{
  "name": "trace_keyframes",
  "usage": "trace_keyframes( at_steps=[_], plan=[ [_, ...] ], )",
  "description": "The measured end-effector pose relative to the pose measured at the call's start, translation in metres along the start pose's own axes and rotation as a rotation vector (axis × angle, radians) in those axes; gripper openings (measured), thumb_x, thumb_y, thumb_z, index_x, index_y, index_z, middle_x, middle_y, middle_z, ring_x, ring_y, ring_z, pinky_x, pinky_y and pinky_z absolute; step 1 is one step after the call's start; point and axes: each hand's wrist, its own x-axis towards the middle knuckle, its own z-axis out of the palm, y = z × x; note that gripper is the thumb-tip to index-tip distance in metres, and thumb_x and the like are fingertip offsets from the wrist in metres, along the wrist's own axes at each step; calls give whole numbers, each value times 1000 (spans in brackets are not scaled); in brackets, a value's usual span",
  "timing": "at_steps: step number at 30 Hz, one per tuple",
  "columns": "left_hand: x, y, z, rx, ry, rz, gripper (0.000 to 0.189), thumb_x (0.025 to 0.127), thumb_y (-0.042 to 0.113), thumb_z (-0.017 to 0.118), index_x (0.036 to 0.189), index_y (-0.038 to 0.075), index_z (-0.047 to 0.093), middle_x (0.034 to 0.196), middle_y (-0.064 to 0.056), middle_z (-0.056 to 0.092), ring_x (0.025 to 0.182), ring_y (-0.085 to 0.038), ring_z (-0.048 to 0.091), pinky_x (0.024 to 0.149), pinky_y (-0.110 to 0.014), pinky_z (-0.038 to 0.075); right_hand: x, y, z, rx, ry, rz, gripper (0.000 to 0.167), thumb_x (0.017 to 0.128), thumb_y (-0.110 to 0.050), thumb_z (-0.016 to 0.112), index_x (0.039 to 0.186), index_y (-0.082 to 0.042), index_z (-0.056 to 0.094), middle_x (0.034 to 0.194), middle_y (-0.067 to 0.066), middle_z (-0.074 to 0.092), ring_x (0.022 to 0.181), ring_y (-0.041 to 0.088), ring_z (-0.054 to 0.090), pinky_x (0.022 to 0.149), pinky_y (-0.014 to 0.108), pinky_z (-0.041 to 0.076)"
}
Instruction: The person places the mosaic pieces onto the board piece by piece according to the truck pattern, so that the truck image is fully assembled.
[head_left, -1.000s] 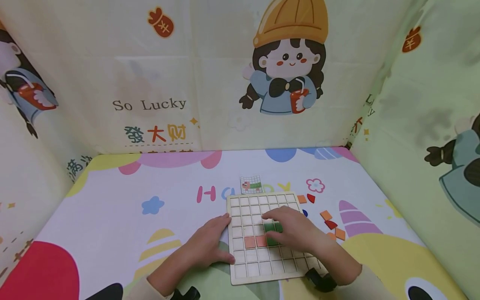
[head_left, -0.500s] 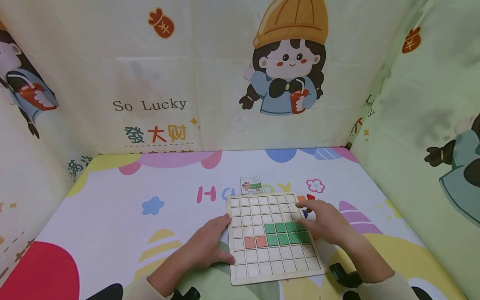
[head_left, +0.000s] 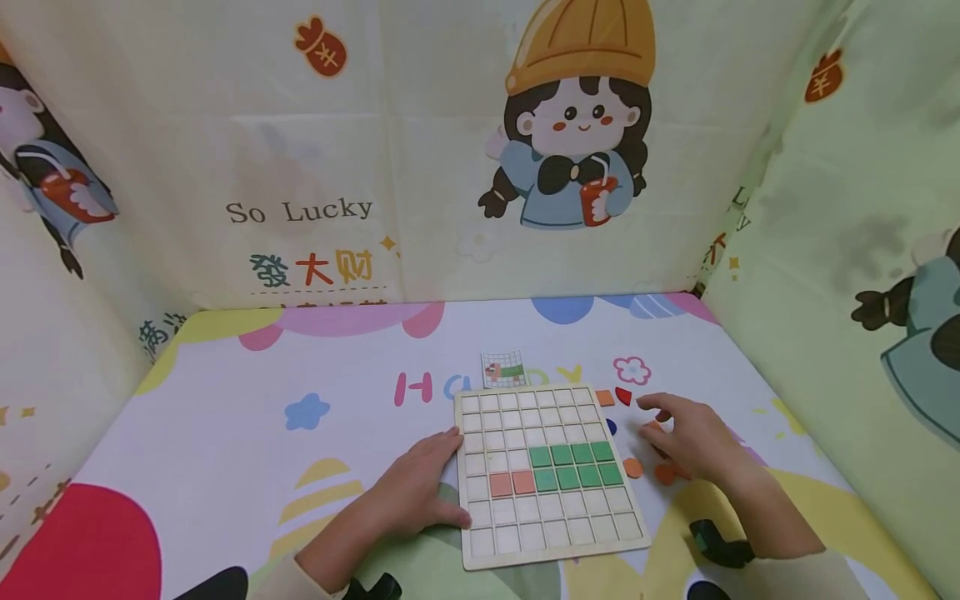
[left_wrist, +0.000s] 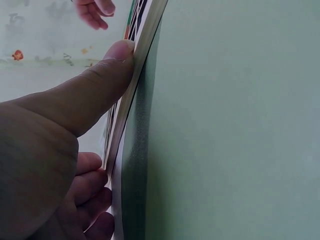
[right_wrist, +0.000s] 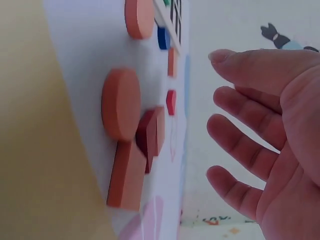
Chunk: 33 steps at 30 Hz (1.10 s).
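A wooden grid board [head_left: 517, 554] lies on the printed cloth, with two pink tiles [head_left: 500, 484] and a block of green tiles [head_left: 567, 477] in its cells. My left hand [head_left: 420, 483] rests against the board's left side, thumb and fingertips spread along the edge. Above the loose pieces to the right of the board, my right hand [head_left: 693, 437] hovers with relaxed fingers and nothing in them. In the right wrist view, an orange disc [right_wrist: 120, 105], an orange square tile [right_wrist: 125, 177] and a dark red piece [right_wrist: 147, 135] lie close together, apart from the fingers.
Behind the board lies a small picture card [head_left: 503, 369] with a gridded pattern. A red piece [head_left: 623, 396], an orange tile [head_left: 604, 398], a blue piece [head_left: 611, 427] and another orange disc [head_left: 633, 467] sit by its right edge. Printed curtains surround the table's back and sides.
My right hand has moved right from over the green tiles, past the board's right edge, to above the loose pieces. The green tiles are now fully uncovered. My left hand stays in place.
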Motion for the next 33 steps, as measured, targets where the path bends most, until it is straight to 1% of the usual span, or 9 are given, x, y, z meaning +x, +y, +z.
trace_keyframes(
  at_steps=[3,7,16,22,26,29,33],
  plan=[
    [0,0,0,1,5,7,103,73,47,87,149,-3,39,157,-17,36,142,-35,34,111,-53,34,0,6,0,9,-16,34,45,89,-22,75,128,-3,63,108,19,65,91,31,58,61,30,52],
    [0,0,0,9,6,13,104,73,47,87,149,-3,38,157,-17,36,142,-35,34,111,-53,34,0,12,2,3,-16,62,47,89,-22,75,129,-1,62,111,21,65,98,37,58,65,33,55],
    [0,0,0,13,5,8,104,73,47,87,149,-3,38,157,-17,35,143,-34,34,112,-52,34,2,22,7,-9,-27,97,46,89,-21,75,126,2,62,111,24,65,101,40,58,67,38,57],
    [1,1,-1,16,7,9,103,73,46,88,149,-3,39,157,-17,36,142,-35,34,112,-53,34,3,24,8,-9,-26,109,44,89,-21,75,124,2,62,111,23,65,100,40,59,70,40,57],
    [0,1,0,9,5,5,103,73,46,88,149,-3,39,157,-17,36,142,-35,34,112,-53,34,3,23,8,-10,-29,120,43,89,-22,76,122,2,63,108,21,65,96,36,59,66,35,55],
    [0,1,0,6,2,4,103,73,46,88,149,-3,39,157,-17,36,142,-35,34,112,-53,34,4,24,8,-17,-41,132,42,89,-23,76,121,2,63,104,17,66,92,31,59,64,32,52],
    [0,0,0,7,5,3,103,73,46,88,149,-3,39,157,-17,36,142,-35,34,112,-52,34,4,25,7,-21,-48,140,42,89,-24,76,120,1,64,102,14,67,87,26,59,62,31,49]
  ],
)
